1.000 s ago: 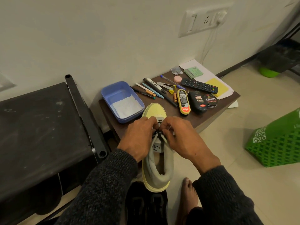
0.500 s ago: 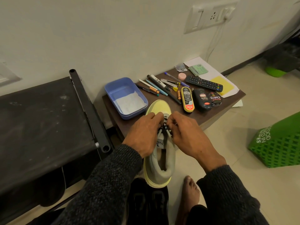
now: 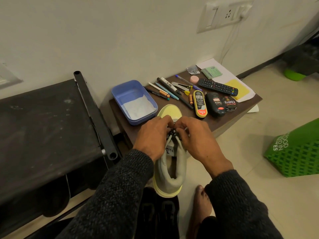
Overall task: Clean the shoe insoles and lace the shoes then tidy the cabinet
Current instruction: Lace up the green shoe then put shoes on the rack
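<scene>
At the near edge of the low dark-brown wooden table, the pale-yellow, grey-lined high-top shoe stands toe-up, heel toward the floor. Compared with a second earlier, both hands sit slightly closer together over the eyelets. The left hand and right hand each pinch the black lace with curled fingers. Judgement: lacing continues; cabinet tidying remains.

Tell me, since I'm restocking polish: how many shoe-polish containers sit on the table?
3: yellow Kiwi tube, dark Cherry bottle beside it, round Cherry tin rightmost. None seems hidden.
</scene>
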Tool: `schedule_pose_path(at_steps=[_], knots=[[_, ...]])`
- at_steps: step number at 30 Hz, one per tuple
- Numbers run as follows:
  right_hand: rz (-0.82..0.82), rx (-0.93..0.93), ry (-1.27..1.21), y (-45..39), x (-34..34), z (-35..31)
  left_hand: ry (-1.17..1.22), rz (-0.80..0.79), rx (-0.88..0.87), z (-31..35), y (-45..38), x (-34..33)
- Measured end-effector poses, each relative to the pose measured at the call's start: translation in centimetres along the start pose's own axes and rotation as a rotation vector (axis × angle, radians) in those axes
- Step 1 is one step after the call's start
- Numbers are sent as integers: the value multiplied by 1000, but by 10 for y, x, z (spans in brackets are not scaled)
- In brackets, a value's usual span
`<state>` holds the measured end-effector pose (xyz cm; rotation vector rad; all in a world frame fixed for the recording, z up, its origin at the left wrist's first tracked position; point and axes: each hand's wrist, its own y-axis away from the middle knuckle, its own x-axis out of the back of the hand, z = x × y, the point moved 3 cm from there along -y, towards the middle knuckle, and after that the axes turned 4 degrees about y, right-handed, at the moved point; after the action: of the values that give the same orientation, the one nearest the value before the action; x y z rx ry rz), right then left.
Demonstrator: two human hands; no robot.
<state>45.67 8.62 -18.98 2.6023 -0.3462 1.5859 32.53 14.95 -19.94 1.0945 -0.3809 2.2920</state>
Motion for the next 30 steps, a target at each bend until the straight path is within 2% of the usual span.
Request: schedule_pose_path(at_steps=[8,11,17,20,22,25,28,30], knots=[[-132,-5,66,-2,-5,-4,-79,-80,-87,-2,-4,-1],[-178,-28,44,-2,-8,-4,-97,-51,-108,-1,-3,-3],[-177,-43,-30,-1,-9,-4,40,-60,-28,-4,-4,-1],[-178,-70,-36,-1,-8,-3,188,-24,41,-7,-4,7],[-164,-80,-55,-1,-6,-3,175,-72,70,-5,-1,10],[-151,-86,-118,2,3,0,102,-110,16,1,15,7],[-334,-149,-286,7,12,7,121,-110,7,2,36,10],[-464,-163,-310,14,17,10,139,-126,17,-1,43,14]])
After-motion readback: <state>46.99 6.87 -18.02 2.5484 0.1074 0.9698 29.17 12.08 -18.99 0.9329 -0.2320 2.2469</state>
